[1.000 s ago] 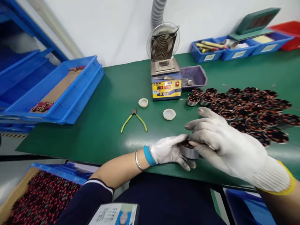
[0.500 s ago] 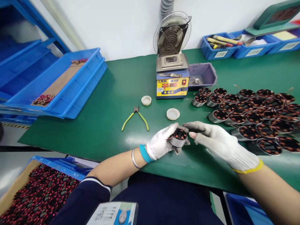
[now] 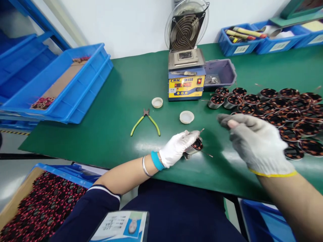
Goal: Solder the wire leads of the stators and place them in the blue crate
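Observation:
My left hand (image 3: 178, 148), in a white glove with greyed fingertips, grips a motor stator (image 3: 193, 149) with a silver metal shell and dark copper windings. Its fingers cover part of the top, and two thin wire leads stick out to the right. My right hand (image 3: 254, 143), gloved in white and grey with a bare thumb tip showing, is apart from the stator, over the table in front of the rows of stators (image 3: 290, 133). Its thumb and fingers are pressed together; what lies between them, if anything, cannot be made out.
Green-handled cutters (image 3: 146, 113) lie spread on the green table (image 3: 126, 87) near two white dishes (image 3: 187, 117). Behind stand a yellow-fronted solder pot (image 3: 186, 85) with a fan (image 3: 185, 32) and a purple bin (image 3: 222, 84). Blue trays (image 3: 83, 101) sit left; blue boxes (image 3: 237, 49) line the back right.
My right hand has moved away from the stator, to the right and up. My left fingers have shifted over the stator's top, and its wire leads now show. The view has tilted slightly.

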`<act>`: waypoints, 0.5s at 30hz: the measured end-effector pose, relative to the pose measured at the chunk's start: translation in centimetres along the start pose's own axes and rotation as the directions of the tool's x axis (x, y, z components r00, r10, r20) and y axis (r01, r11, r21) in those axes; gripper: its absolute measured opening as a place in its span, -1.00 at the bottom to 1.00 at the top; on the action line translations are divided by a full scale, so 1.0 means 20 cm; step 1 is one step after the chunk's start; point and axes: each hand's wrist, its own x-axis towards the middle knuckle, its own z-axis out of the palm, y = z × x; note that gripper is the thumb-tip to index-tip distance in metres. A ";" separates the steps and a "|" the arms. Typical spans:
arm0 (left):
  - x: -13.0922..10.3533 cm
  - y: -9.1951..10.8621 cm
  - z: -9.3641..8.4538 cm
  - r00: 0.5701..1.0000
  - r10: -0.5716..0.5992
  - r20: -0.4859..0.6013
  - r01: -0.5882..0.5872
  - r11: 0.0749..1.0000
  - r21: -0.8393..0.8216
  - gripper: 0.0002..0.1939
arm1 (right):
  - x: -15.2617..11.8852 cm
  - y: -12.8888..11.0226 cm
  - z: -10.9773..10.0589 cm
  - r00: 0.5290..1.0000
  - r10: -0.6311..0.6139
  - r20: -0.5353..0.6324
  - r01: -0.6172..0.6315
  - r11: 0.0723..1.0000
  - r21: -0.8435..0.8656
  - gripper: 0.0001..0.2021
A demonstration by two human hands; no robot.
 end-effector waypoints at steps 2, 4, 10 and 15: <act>0.01 0.00 0.01 0.998 0.054 -0.021 -0.055 0.998 -0.012 -0.73 | 0.01 -0.01 -0.04 0.982 -0.188 0.015 0.189 0.979 -0.078 -0.80; 0.01 0.00 0.01 0.994 0.096 -0.056 -0.097 0.995 -0.016 -0.78 | 0.00 -0.01 -0.07 0.889 -0.416 0.189 0.450 0.871 -0.197 -0.90; 0.01 0.04 0.03 0.982 0.098 -0.163 -0.092 0.995 0.045 -0.83 | -0.03 0.03 -0.03 0.608 -0.558 0.566 0.785 0.527 -0.324 -0.77; 0.00 0.06 0.05 0.978 0.107 -0.178 -0.097 0.993 0.066 -0.82 | -0.04 0.05 0.04 0.515 -0.656 0.552 0.849 0.480 -0.222 -0.87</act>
